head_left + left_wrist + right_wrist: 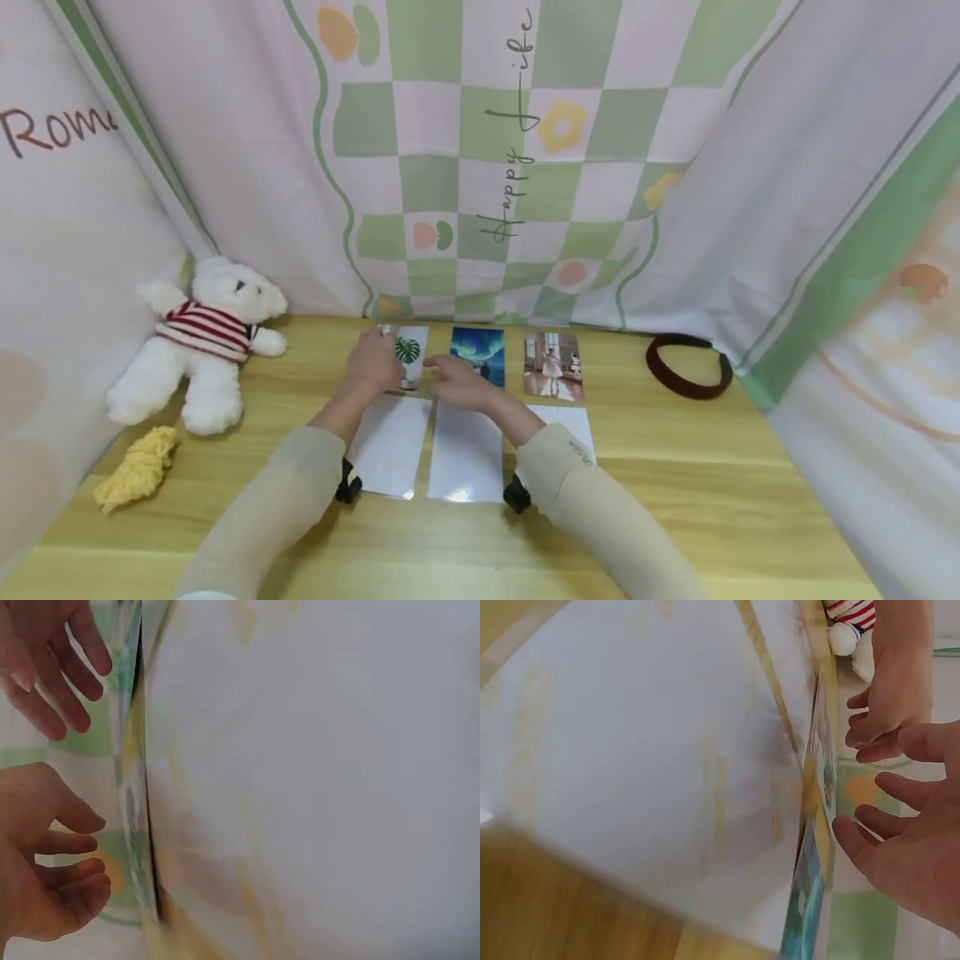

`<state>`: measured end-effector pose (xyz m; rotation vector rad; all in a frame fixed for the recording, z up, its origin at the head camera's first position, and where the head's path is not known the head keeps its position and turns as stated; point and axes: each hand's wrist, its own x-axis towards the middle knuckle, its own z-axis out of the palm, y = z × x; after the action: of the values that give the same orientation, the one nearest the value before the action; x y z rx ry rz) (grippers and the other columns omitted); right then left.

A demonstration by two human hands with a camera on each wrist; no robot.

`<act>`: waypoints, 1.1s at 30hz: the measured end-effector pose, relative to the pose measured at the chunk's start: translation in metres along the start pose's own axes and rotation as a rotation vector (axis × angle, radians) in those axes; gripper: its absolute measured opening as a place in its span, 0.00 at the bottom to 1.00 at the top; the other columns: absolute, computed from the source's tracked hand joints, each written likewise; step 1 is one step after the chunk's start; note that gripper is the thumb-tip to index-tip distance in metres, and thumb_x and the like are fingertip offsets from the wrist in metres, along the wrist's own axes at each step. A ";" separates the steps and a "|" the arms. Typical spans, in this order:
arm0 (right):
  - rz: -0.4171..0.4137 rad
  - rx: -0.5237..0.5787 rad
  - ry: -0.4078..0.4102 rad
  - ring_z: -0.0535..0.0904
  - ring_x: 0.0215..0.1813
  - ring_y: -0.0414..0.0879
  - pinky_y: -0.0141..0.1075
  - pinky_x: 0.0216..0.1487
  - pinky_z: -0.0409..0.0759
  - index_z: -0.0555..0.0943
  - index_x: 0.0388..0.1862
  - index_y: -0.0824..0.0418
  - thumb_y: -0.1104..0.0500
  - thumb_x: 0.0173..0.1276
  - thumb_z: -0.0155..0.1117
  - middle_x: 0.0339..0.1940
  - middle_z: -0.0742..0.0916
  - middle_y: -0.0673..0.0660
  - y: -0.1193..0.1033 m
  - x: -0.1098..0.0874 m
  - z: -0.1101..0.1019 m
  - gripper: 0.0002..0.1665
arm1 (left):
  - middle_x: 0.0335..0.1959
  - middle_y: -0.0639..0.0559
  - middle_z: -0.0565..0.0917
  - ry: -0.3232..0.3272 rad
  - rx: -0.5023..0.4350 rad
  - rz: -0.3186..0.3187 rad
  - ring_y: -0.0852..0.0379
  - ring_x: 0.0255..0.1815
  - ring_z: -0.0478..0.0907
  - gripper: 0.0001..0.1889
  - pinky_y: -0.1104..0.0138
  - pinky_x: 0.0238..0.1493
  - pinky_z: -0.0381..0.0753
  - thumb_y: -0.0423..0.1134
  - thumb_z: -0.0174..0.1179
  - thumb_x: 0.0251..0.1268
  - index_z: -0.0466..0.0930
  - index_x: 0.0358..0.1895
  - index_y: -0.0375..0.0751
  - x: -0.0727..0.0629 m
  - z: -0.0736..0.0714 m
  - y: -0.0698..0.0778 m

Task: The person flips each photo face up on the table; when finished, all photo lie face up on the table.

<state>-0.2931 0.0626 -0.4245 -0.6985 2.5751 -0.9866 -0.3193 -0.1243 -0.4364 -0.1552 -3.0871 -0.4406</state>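
In the head view my left hand (372, 364) is over the left part of a picture card with a green monstera leaf (408, 350). Its fingers look loosely curled in the left wrist view, with nothing visible between them. My right hand (459, 383) reaches across the lower left of a blue aurora card (482, 340), fingers spread and relaxed toward the leaf card. To the right lies a ballet dancer card (553, 367). Nearer me lie a left blank white card (390, 450), a middle white card (467, 458) and a right white card (573, 423), partly hidden by my right forearm.
A white teddy bear (202, 337) in a striped sweater sits at the back left, with a yellow yarn bundle (138, 468) before it. A dark red headband (678, 383) lies at the right. A checked curtain (495, 183) hangs behind the wooden table (675, 483).
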 end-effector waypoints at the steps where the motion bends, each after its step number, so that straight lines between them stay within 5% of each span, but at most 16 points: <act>1: 0.001 -0.006 0.006 0.71 0.77 0.64 0.59 0.80 0.70 0.69 0.75 0.70 0.55 0.80 0.52 0.76 0.76 0.68 0.003 -0.004 -0.003 0.31 | 0.59 0.30 0.81 0.003 0.001 0.028 0.35 0.62 0.78 0.25 0.47 0.59 0.87 0.34 0.64 0.58 0.79 0.60 0.27 -0.001 0.001 0.006; 5: -0.015 -0.051 0.036 0.68 0.79 0.66 0.61 0.83 0.64 0.70 0.74 0.73 0.57 0.78 0.53 0.75 0.77 0.70 0.014 -0.022 -0.019 0.31 | 0.58 0.31 0.83 0.039 0.003 0.146 0.35 0.60 0.80 0.24 0.47 0.57 0.88 0.28 0.57 0.59 0.81 0.60 0.29 -0.003 0.004 0.032; 10: 0.013 -0.082 0.077 0.69 0.78 0.68 0.63 0.80 0.67 0.68 0.75 0.74 0.60 0.76 0.53 0.75 0.76 0.72 0.032 -0.053 -0.040 0.32 | 0.56 0.36 0.84 0.027 0.015 0.282 0.39 0.57 0.81 0.21 0.50 0.58 0.87 0.30 0.60 0.61 0.82 0.59 0.32 -0.010 0.010 0.070; 14: 0.096 -0.072 0.137 0.73 0.75 0.68 0.63 0.76 0.72 0.68 0.75 0.72 0.58 0.78 0.52 0.74 0.77 0.72 0.051 -0.085 -0.051 0.32 | 0.65 0.37 0.81 -0.049 0.011 0.411 0.39 0.67 0.79 0.25 0.49 0.72 0.79 0.35 0.64 0.66 0.77 0.67 0.32 -0.019 0.013 0.102; 18: 0.153 0.013 0.224 0.74 0.73 0.72 0.64 0.74 0.75 0.67 0.74 0.74 0.58 0.79 0.53 0.73 0.75 0.75 0.067 -0.113 -0.056 0.31 | 0.75 0.39 0.74 -0.199 0.025 0.521 0.41 0.76 0.73 0.26 0.50 0.81 0.71 0.43 0.65 0.69 0.76 0.67 0.36 -0.032 0.016 0.126; 22: 0.269 0.111 0.294 0.67 0.77 0.74 0.65 0.76 0.71 0.62 0.76 0.75 0.60 0.77 0.52 0.78 0.69 0.77 0.073 -0.134 -0.058 0.34 | 0.83 0.40 0.62 -0.376 0.096 0.606 0.44 0.84 0.61 0.39 0.49 0.87 0.57 0.56 0.65 0.70 0.67 0.76 0.36 -0.045 0.021 0.139; 25: 0.419 0.156 0.330 0.63 0.79 0.74 0.67 0.77 0.68 0.59 0.78 0.73 0.58 0.76 0.53 0.80 0.66 0.76 0.073 -0.149 -0.059 0.37 | 0.86 0.41 0.55 -0.447 0.171 0.663 0.46 0.88 0.52 0.50 0.51 0.89 0.49 0.64 0.62 0.70 0.53 0.83 0.35 -0.056 0.025 0.146; 33: 0.617 0.281 0.328 0.46 0.79 0.79 0.73 0.80 0.52 0.50 0.80 0.74 0.53 0.75 0.53 0.79 0.60 0.82 0.070 -0.179 -0.049 0.45 | 0.87 0.44 0.54 -0.428 0.327 0.714 0.48 0.89 0.50 0.55 0.55 0.90 0.50 0.74 0.58 0.64 0.56 0.83 0.39 -0.082 0.038 0.152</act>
<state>-0.1874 0.2309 -0.4198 0.3455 2.5623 -1.2663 -0.2225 0.0238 -0.4333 -1.4293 -3.1050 0.1472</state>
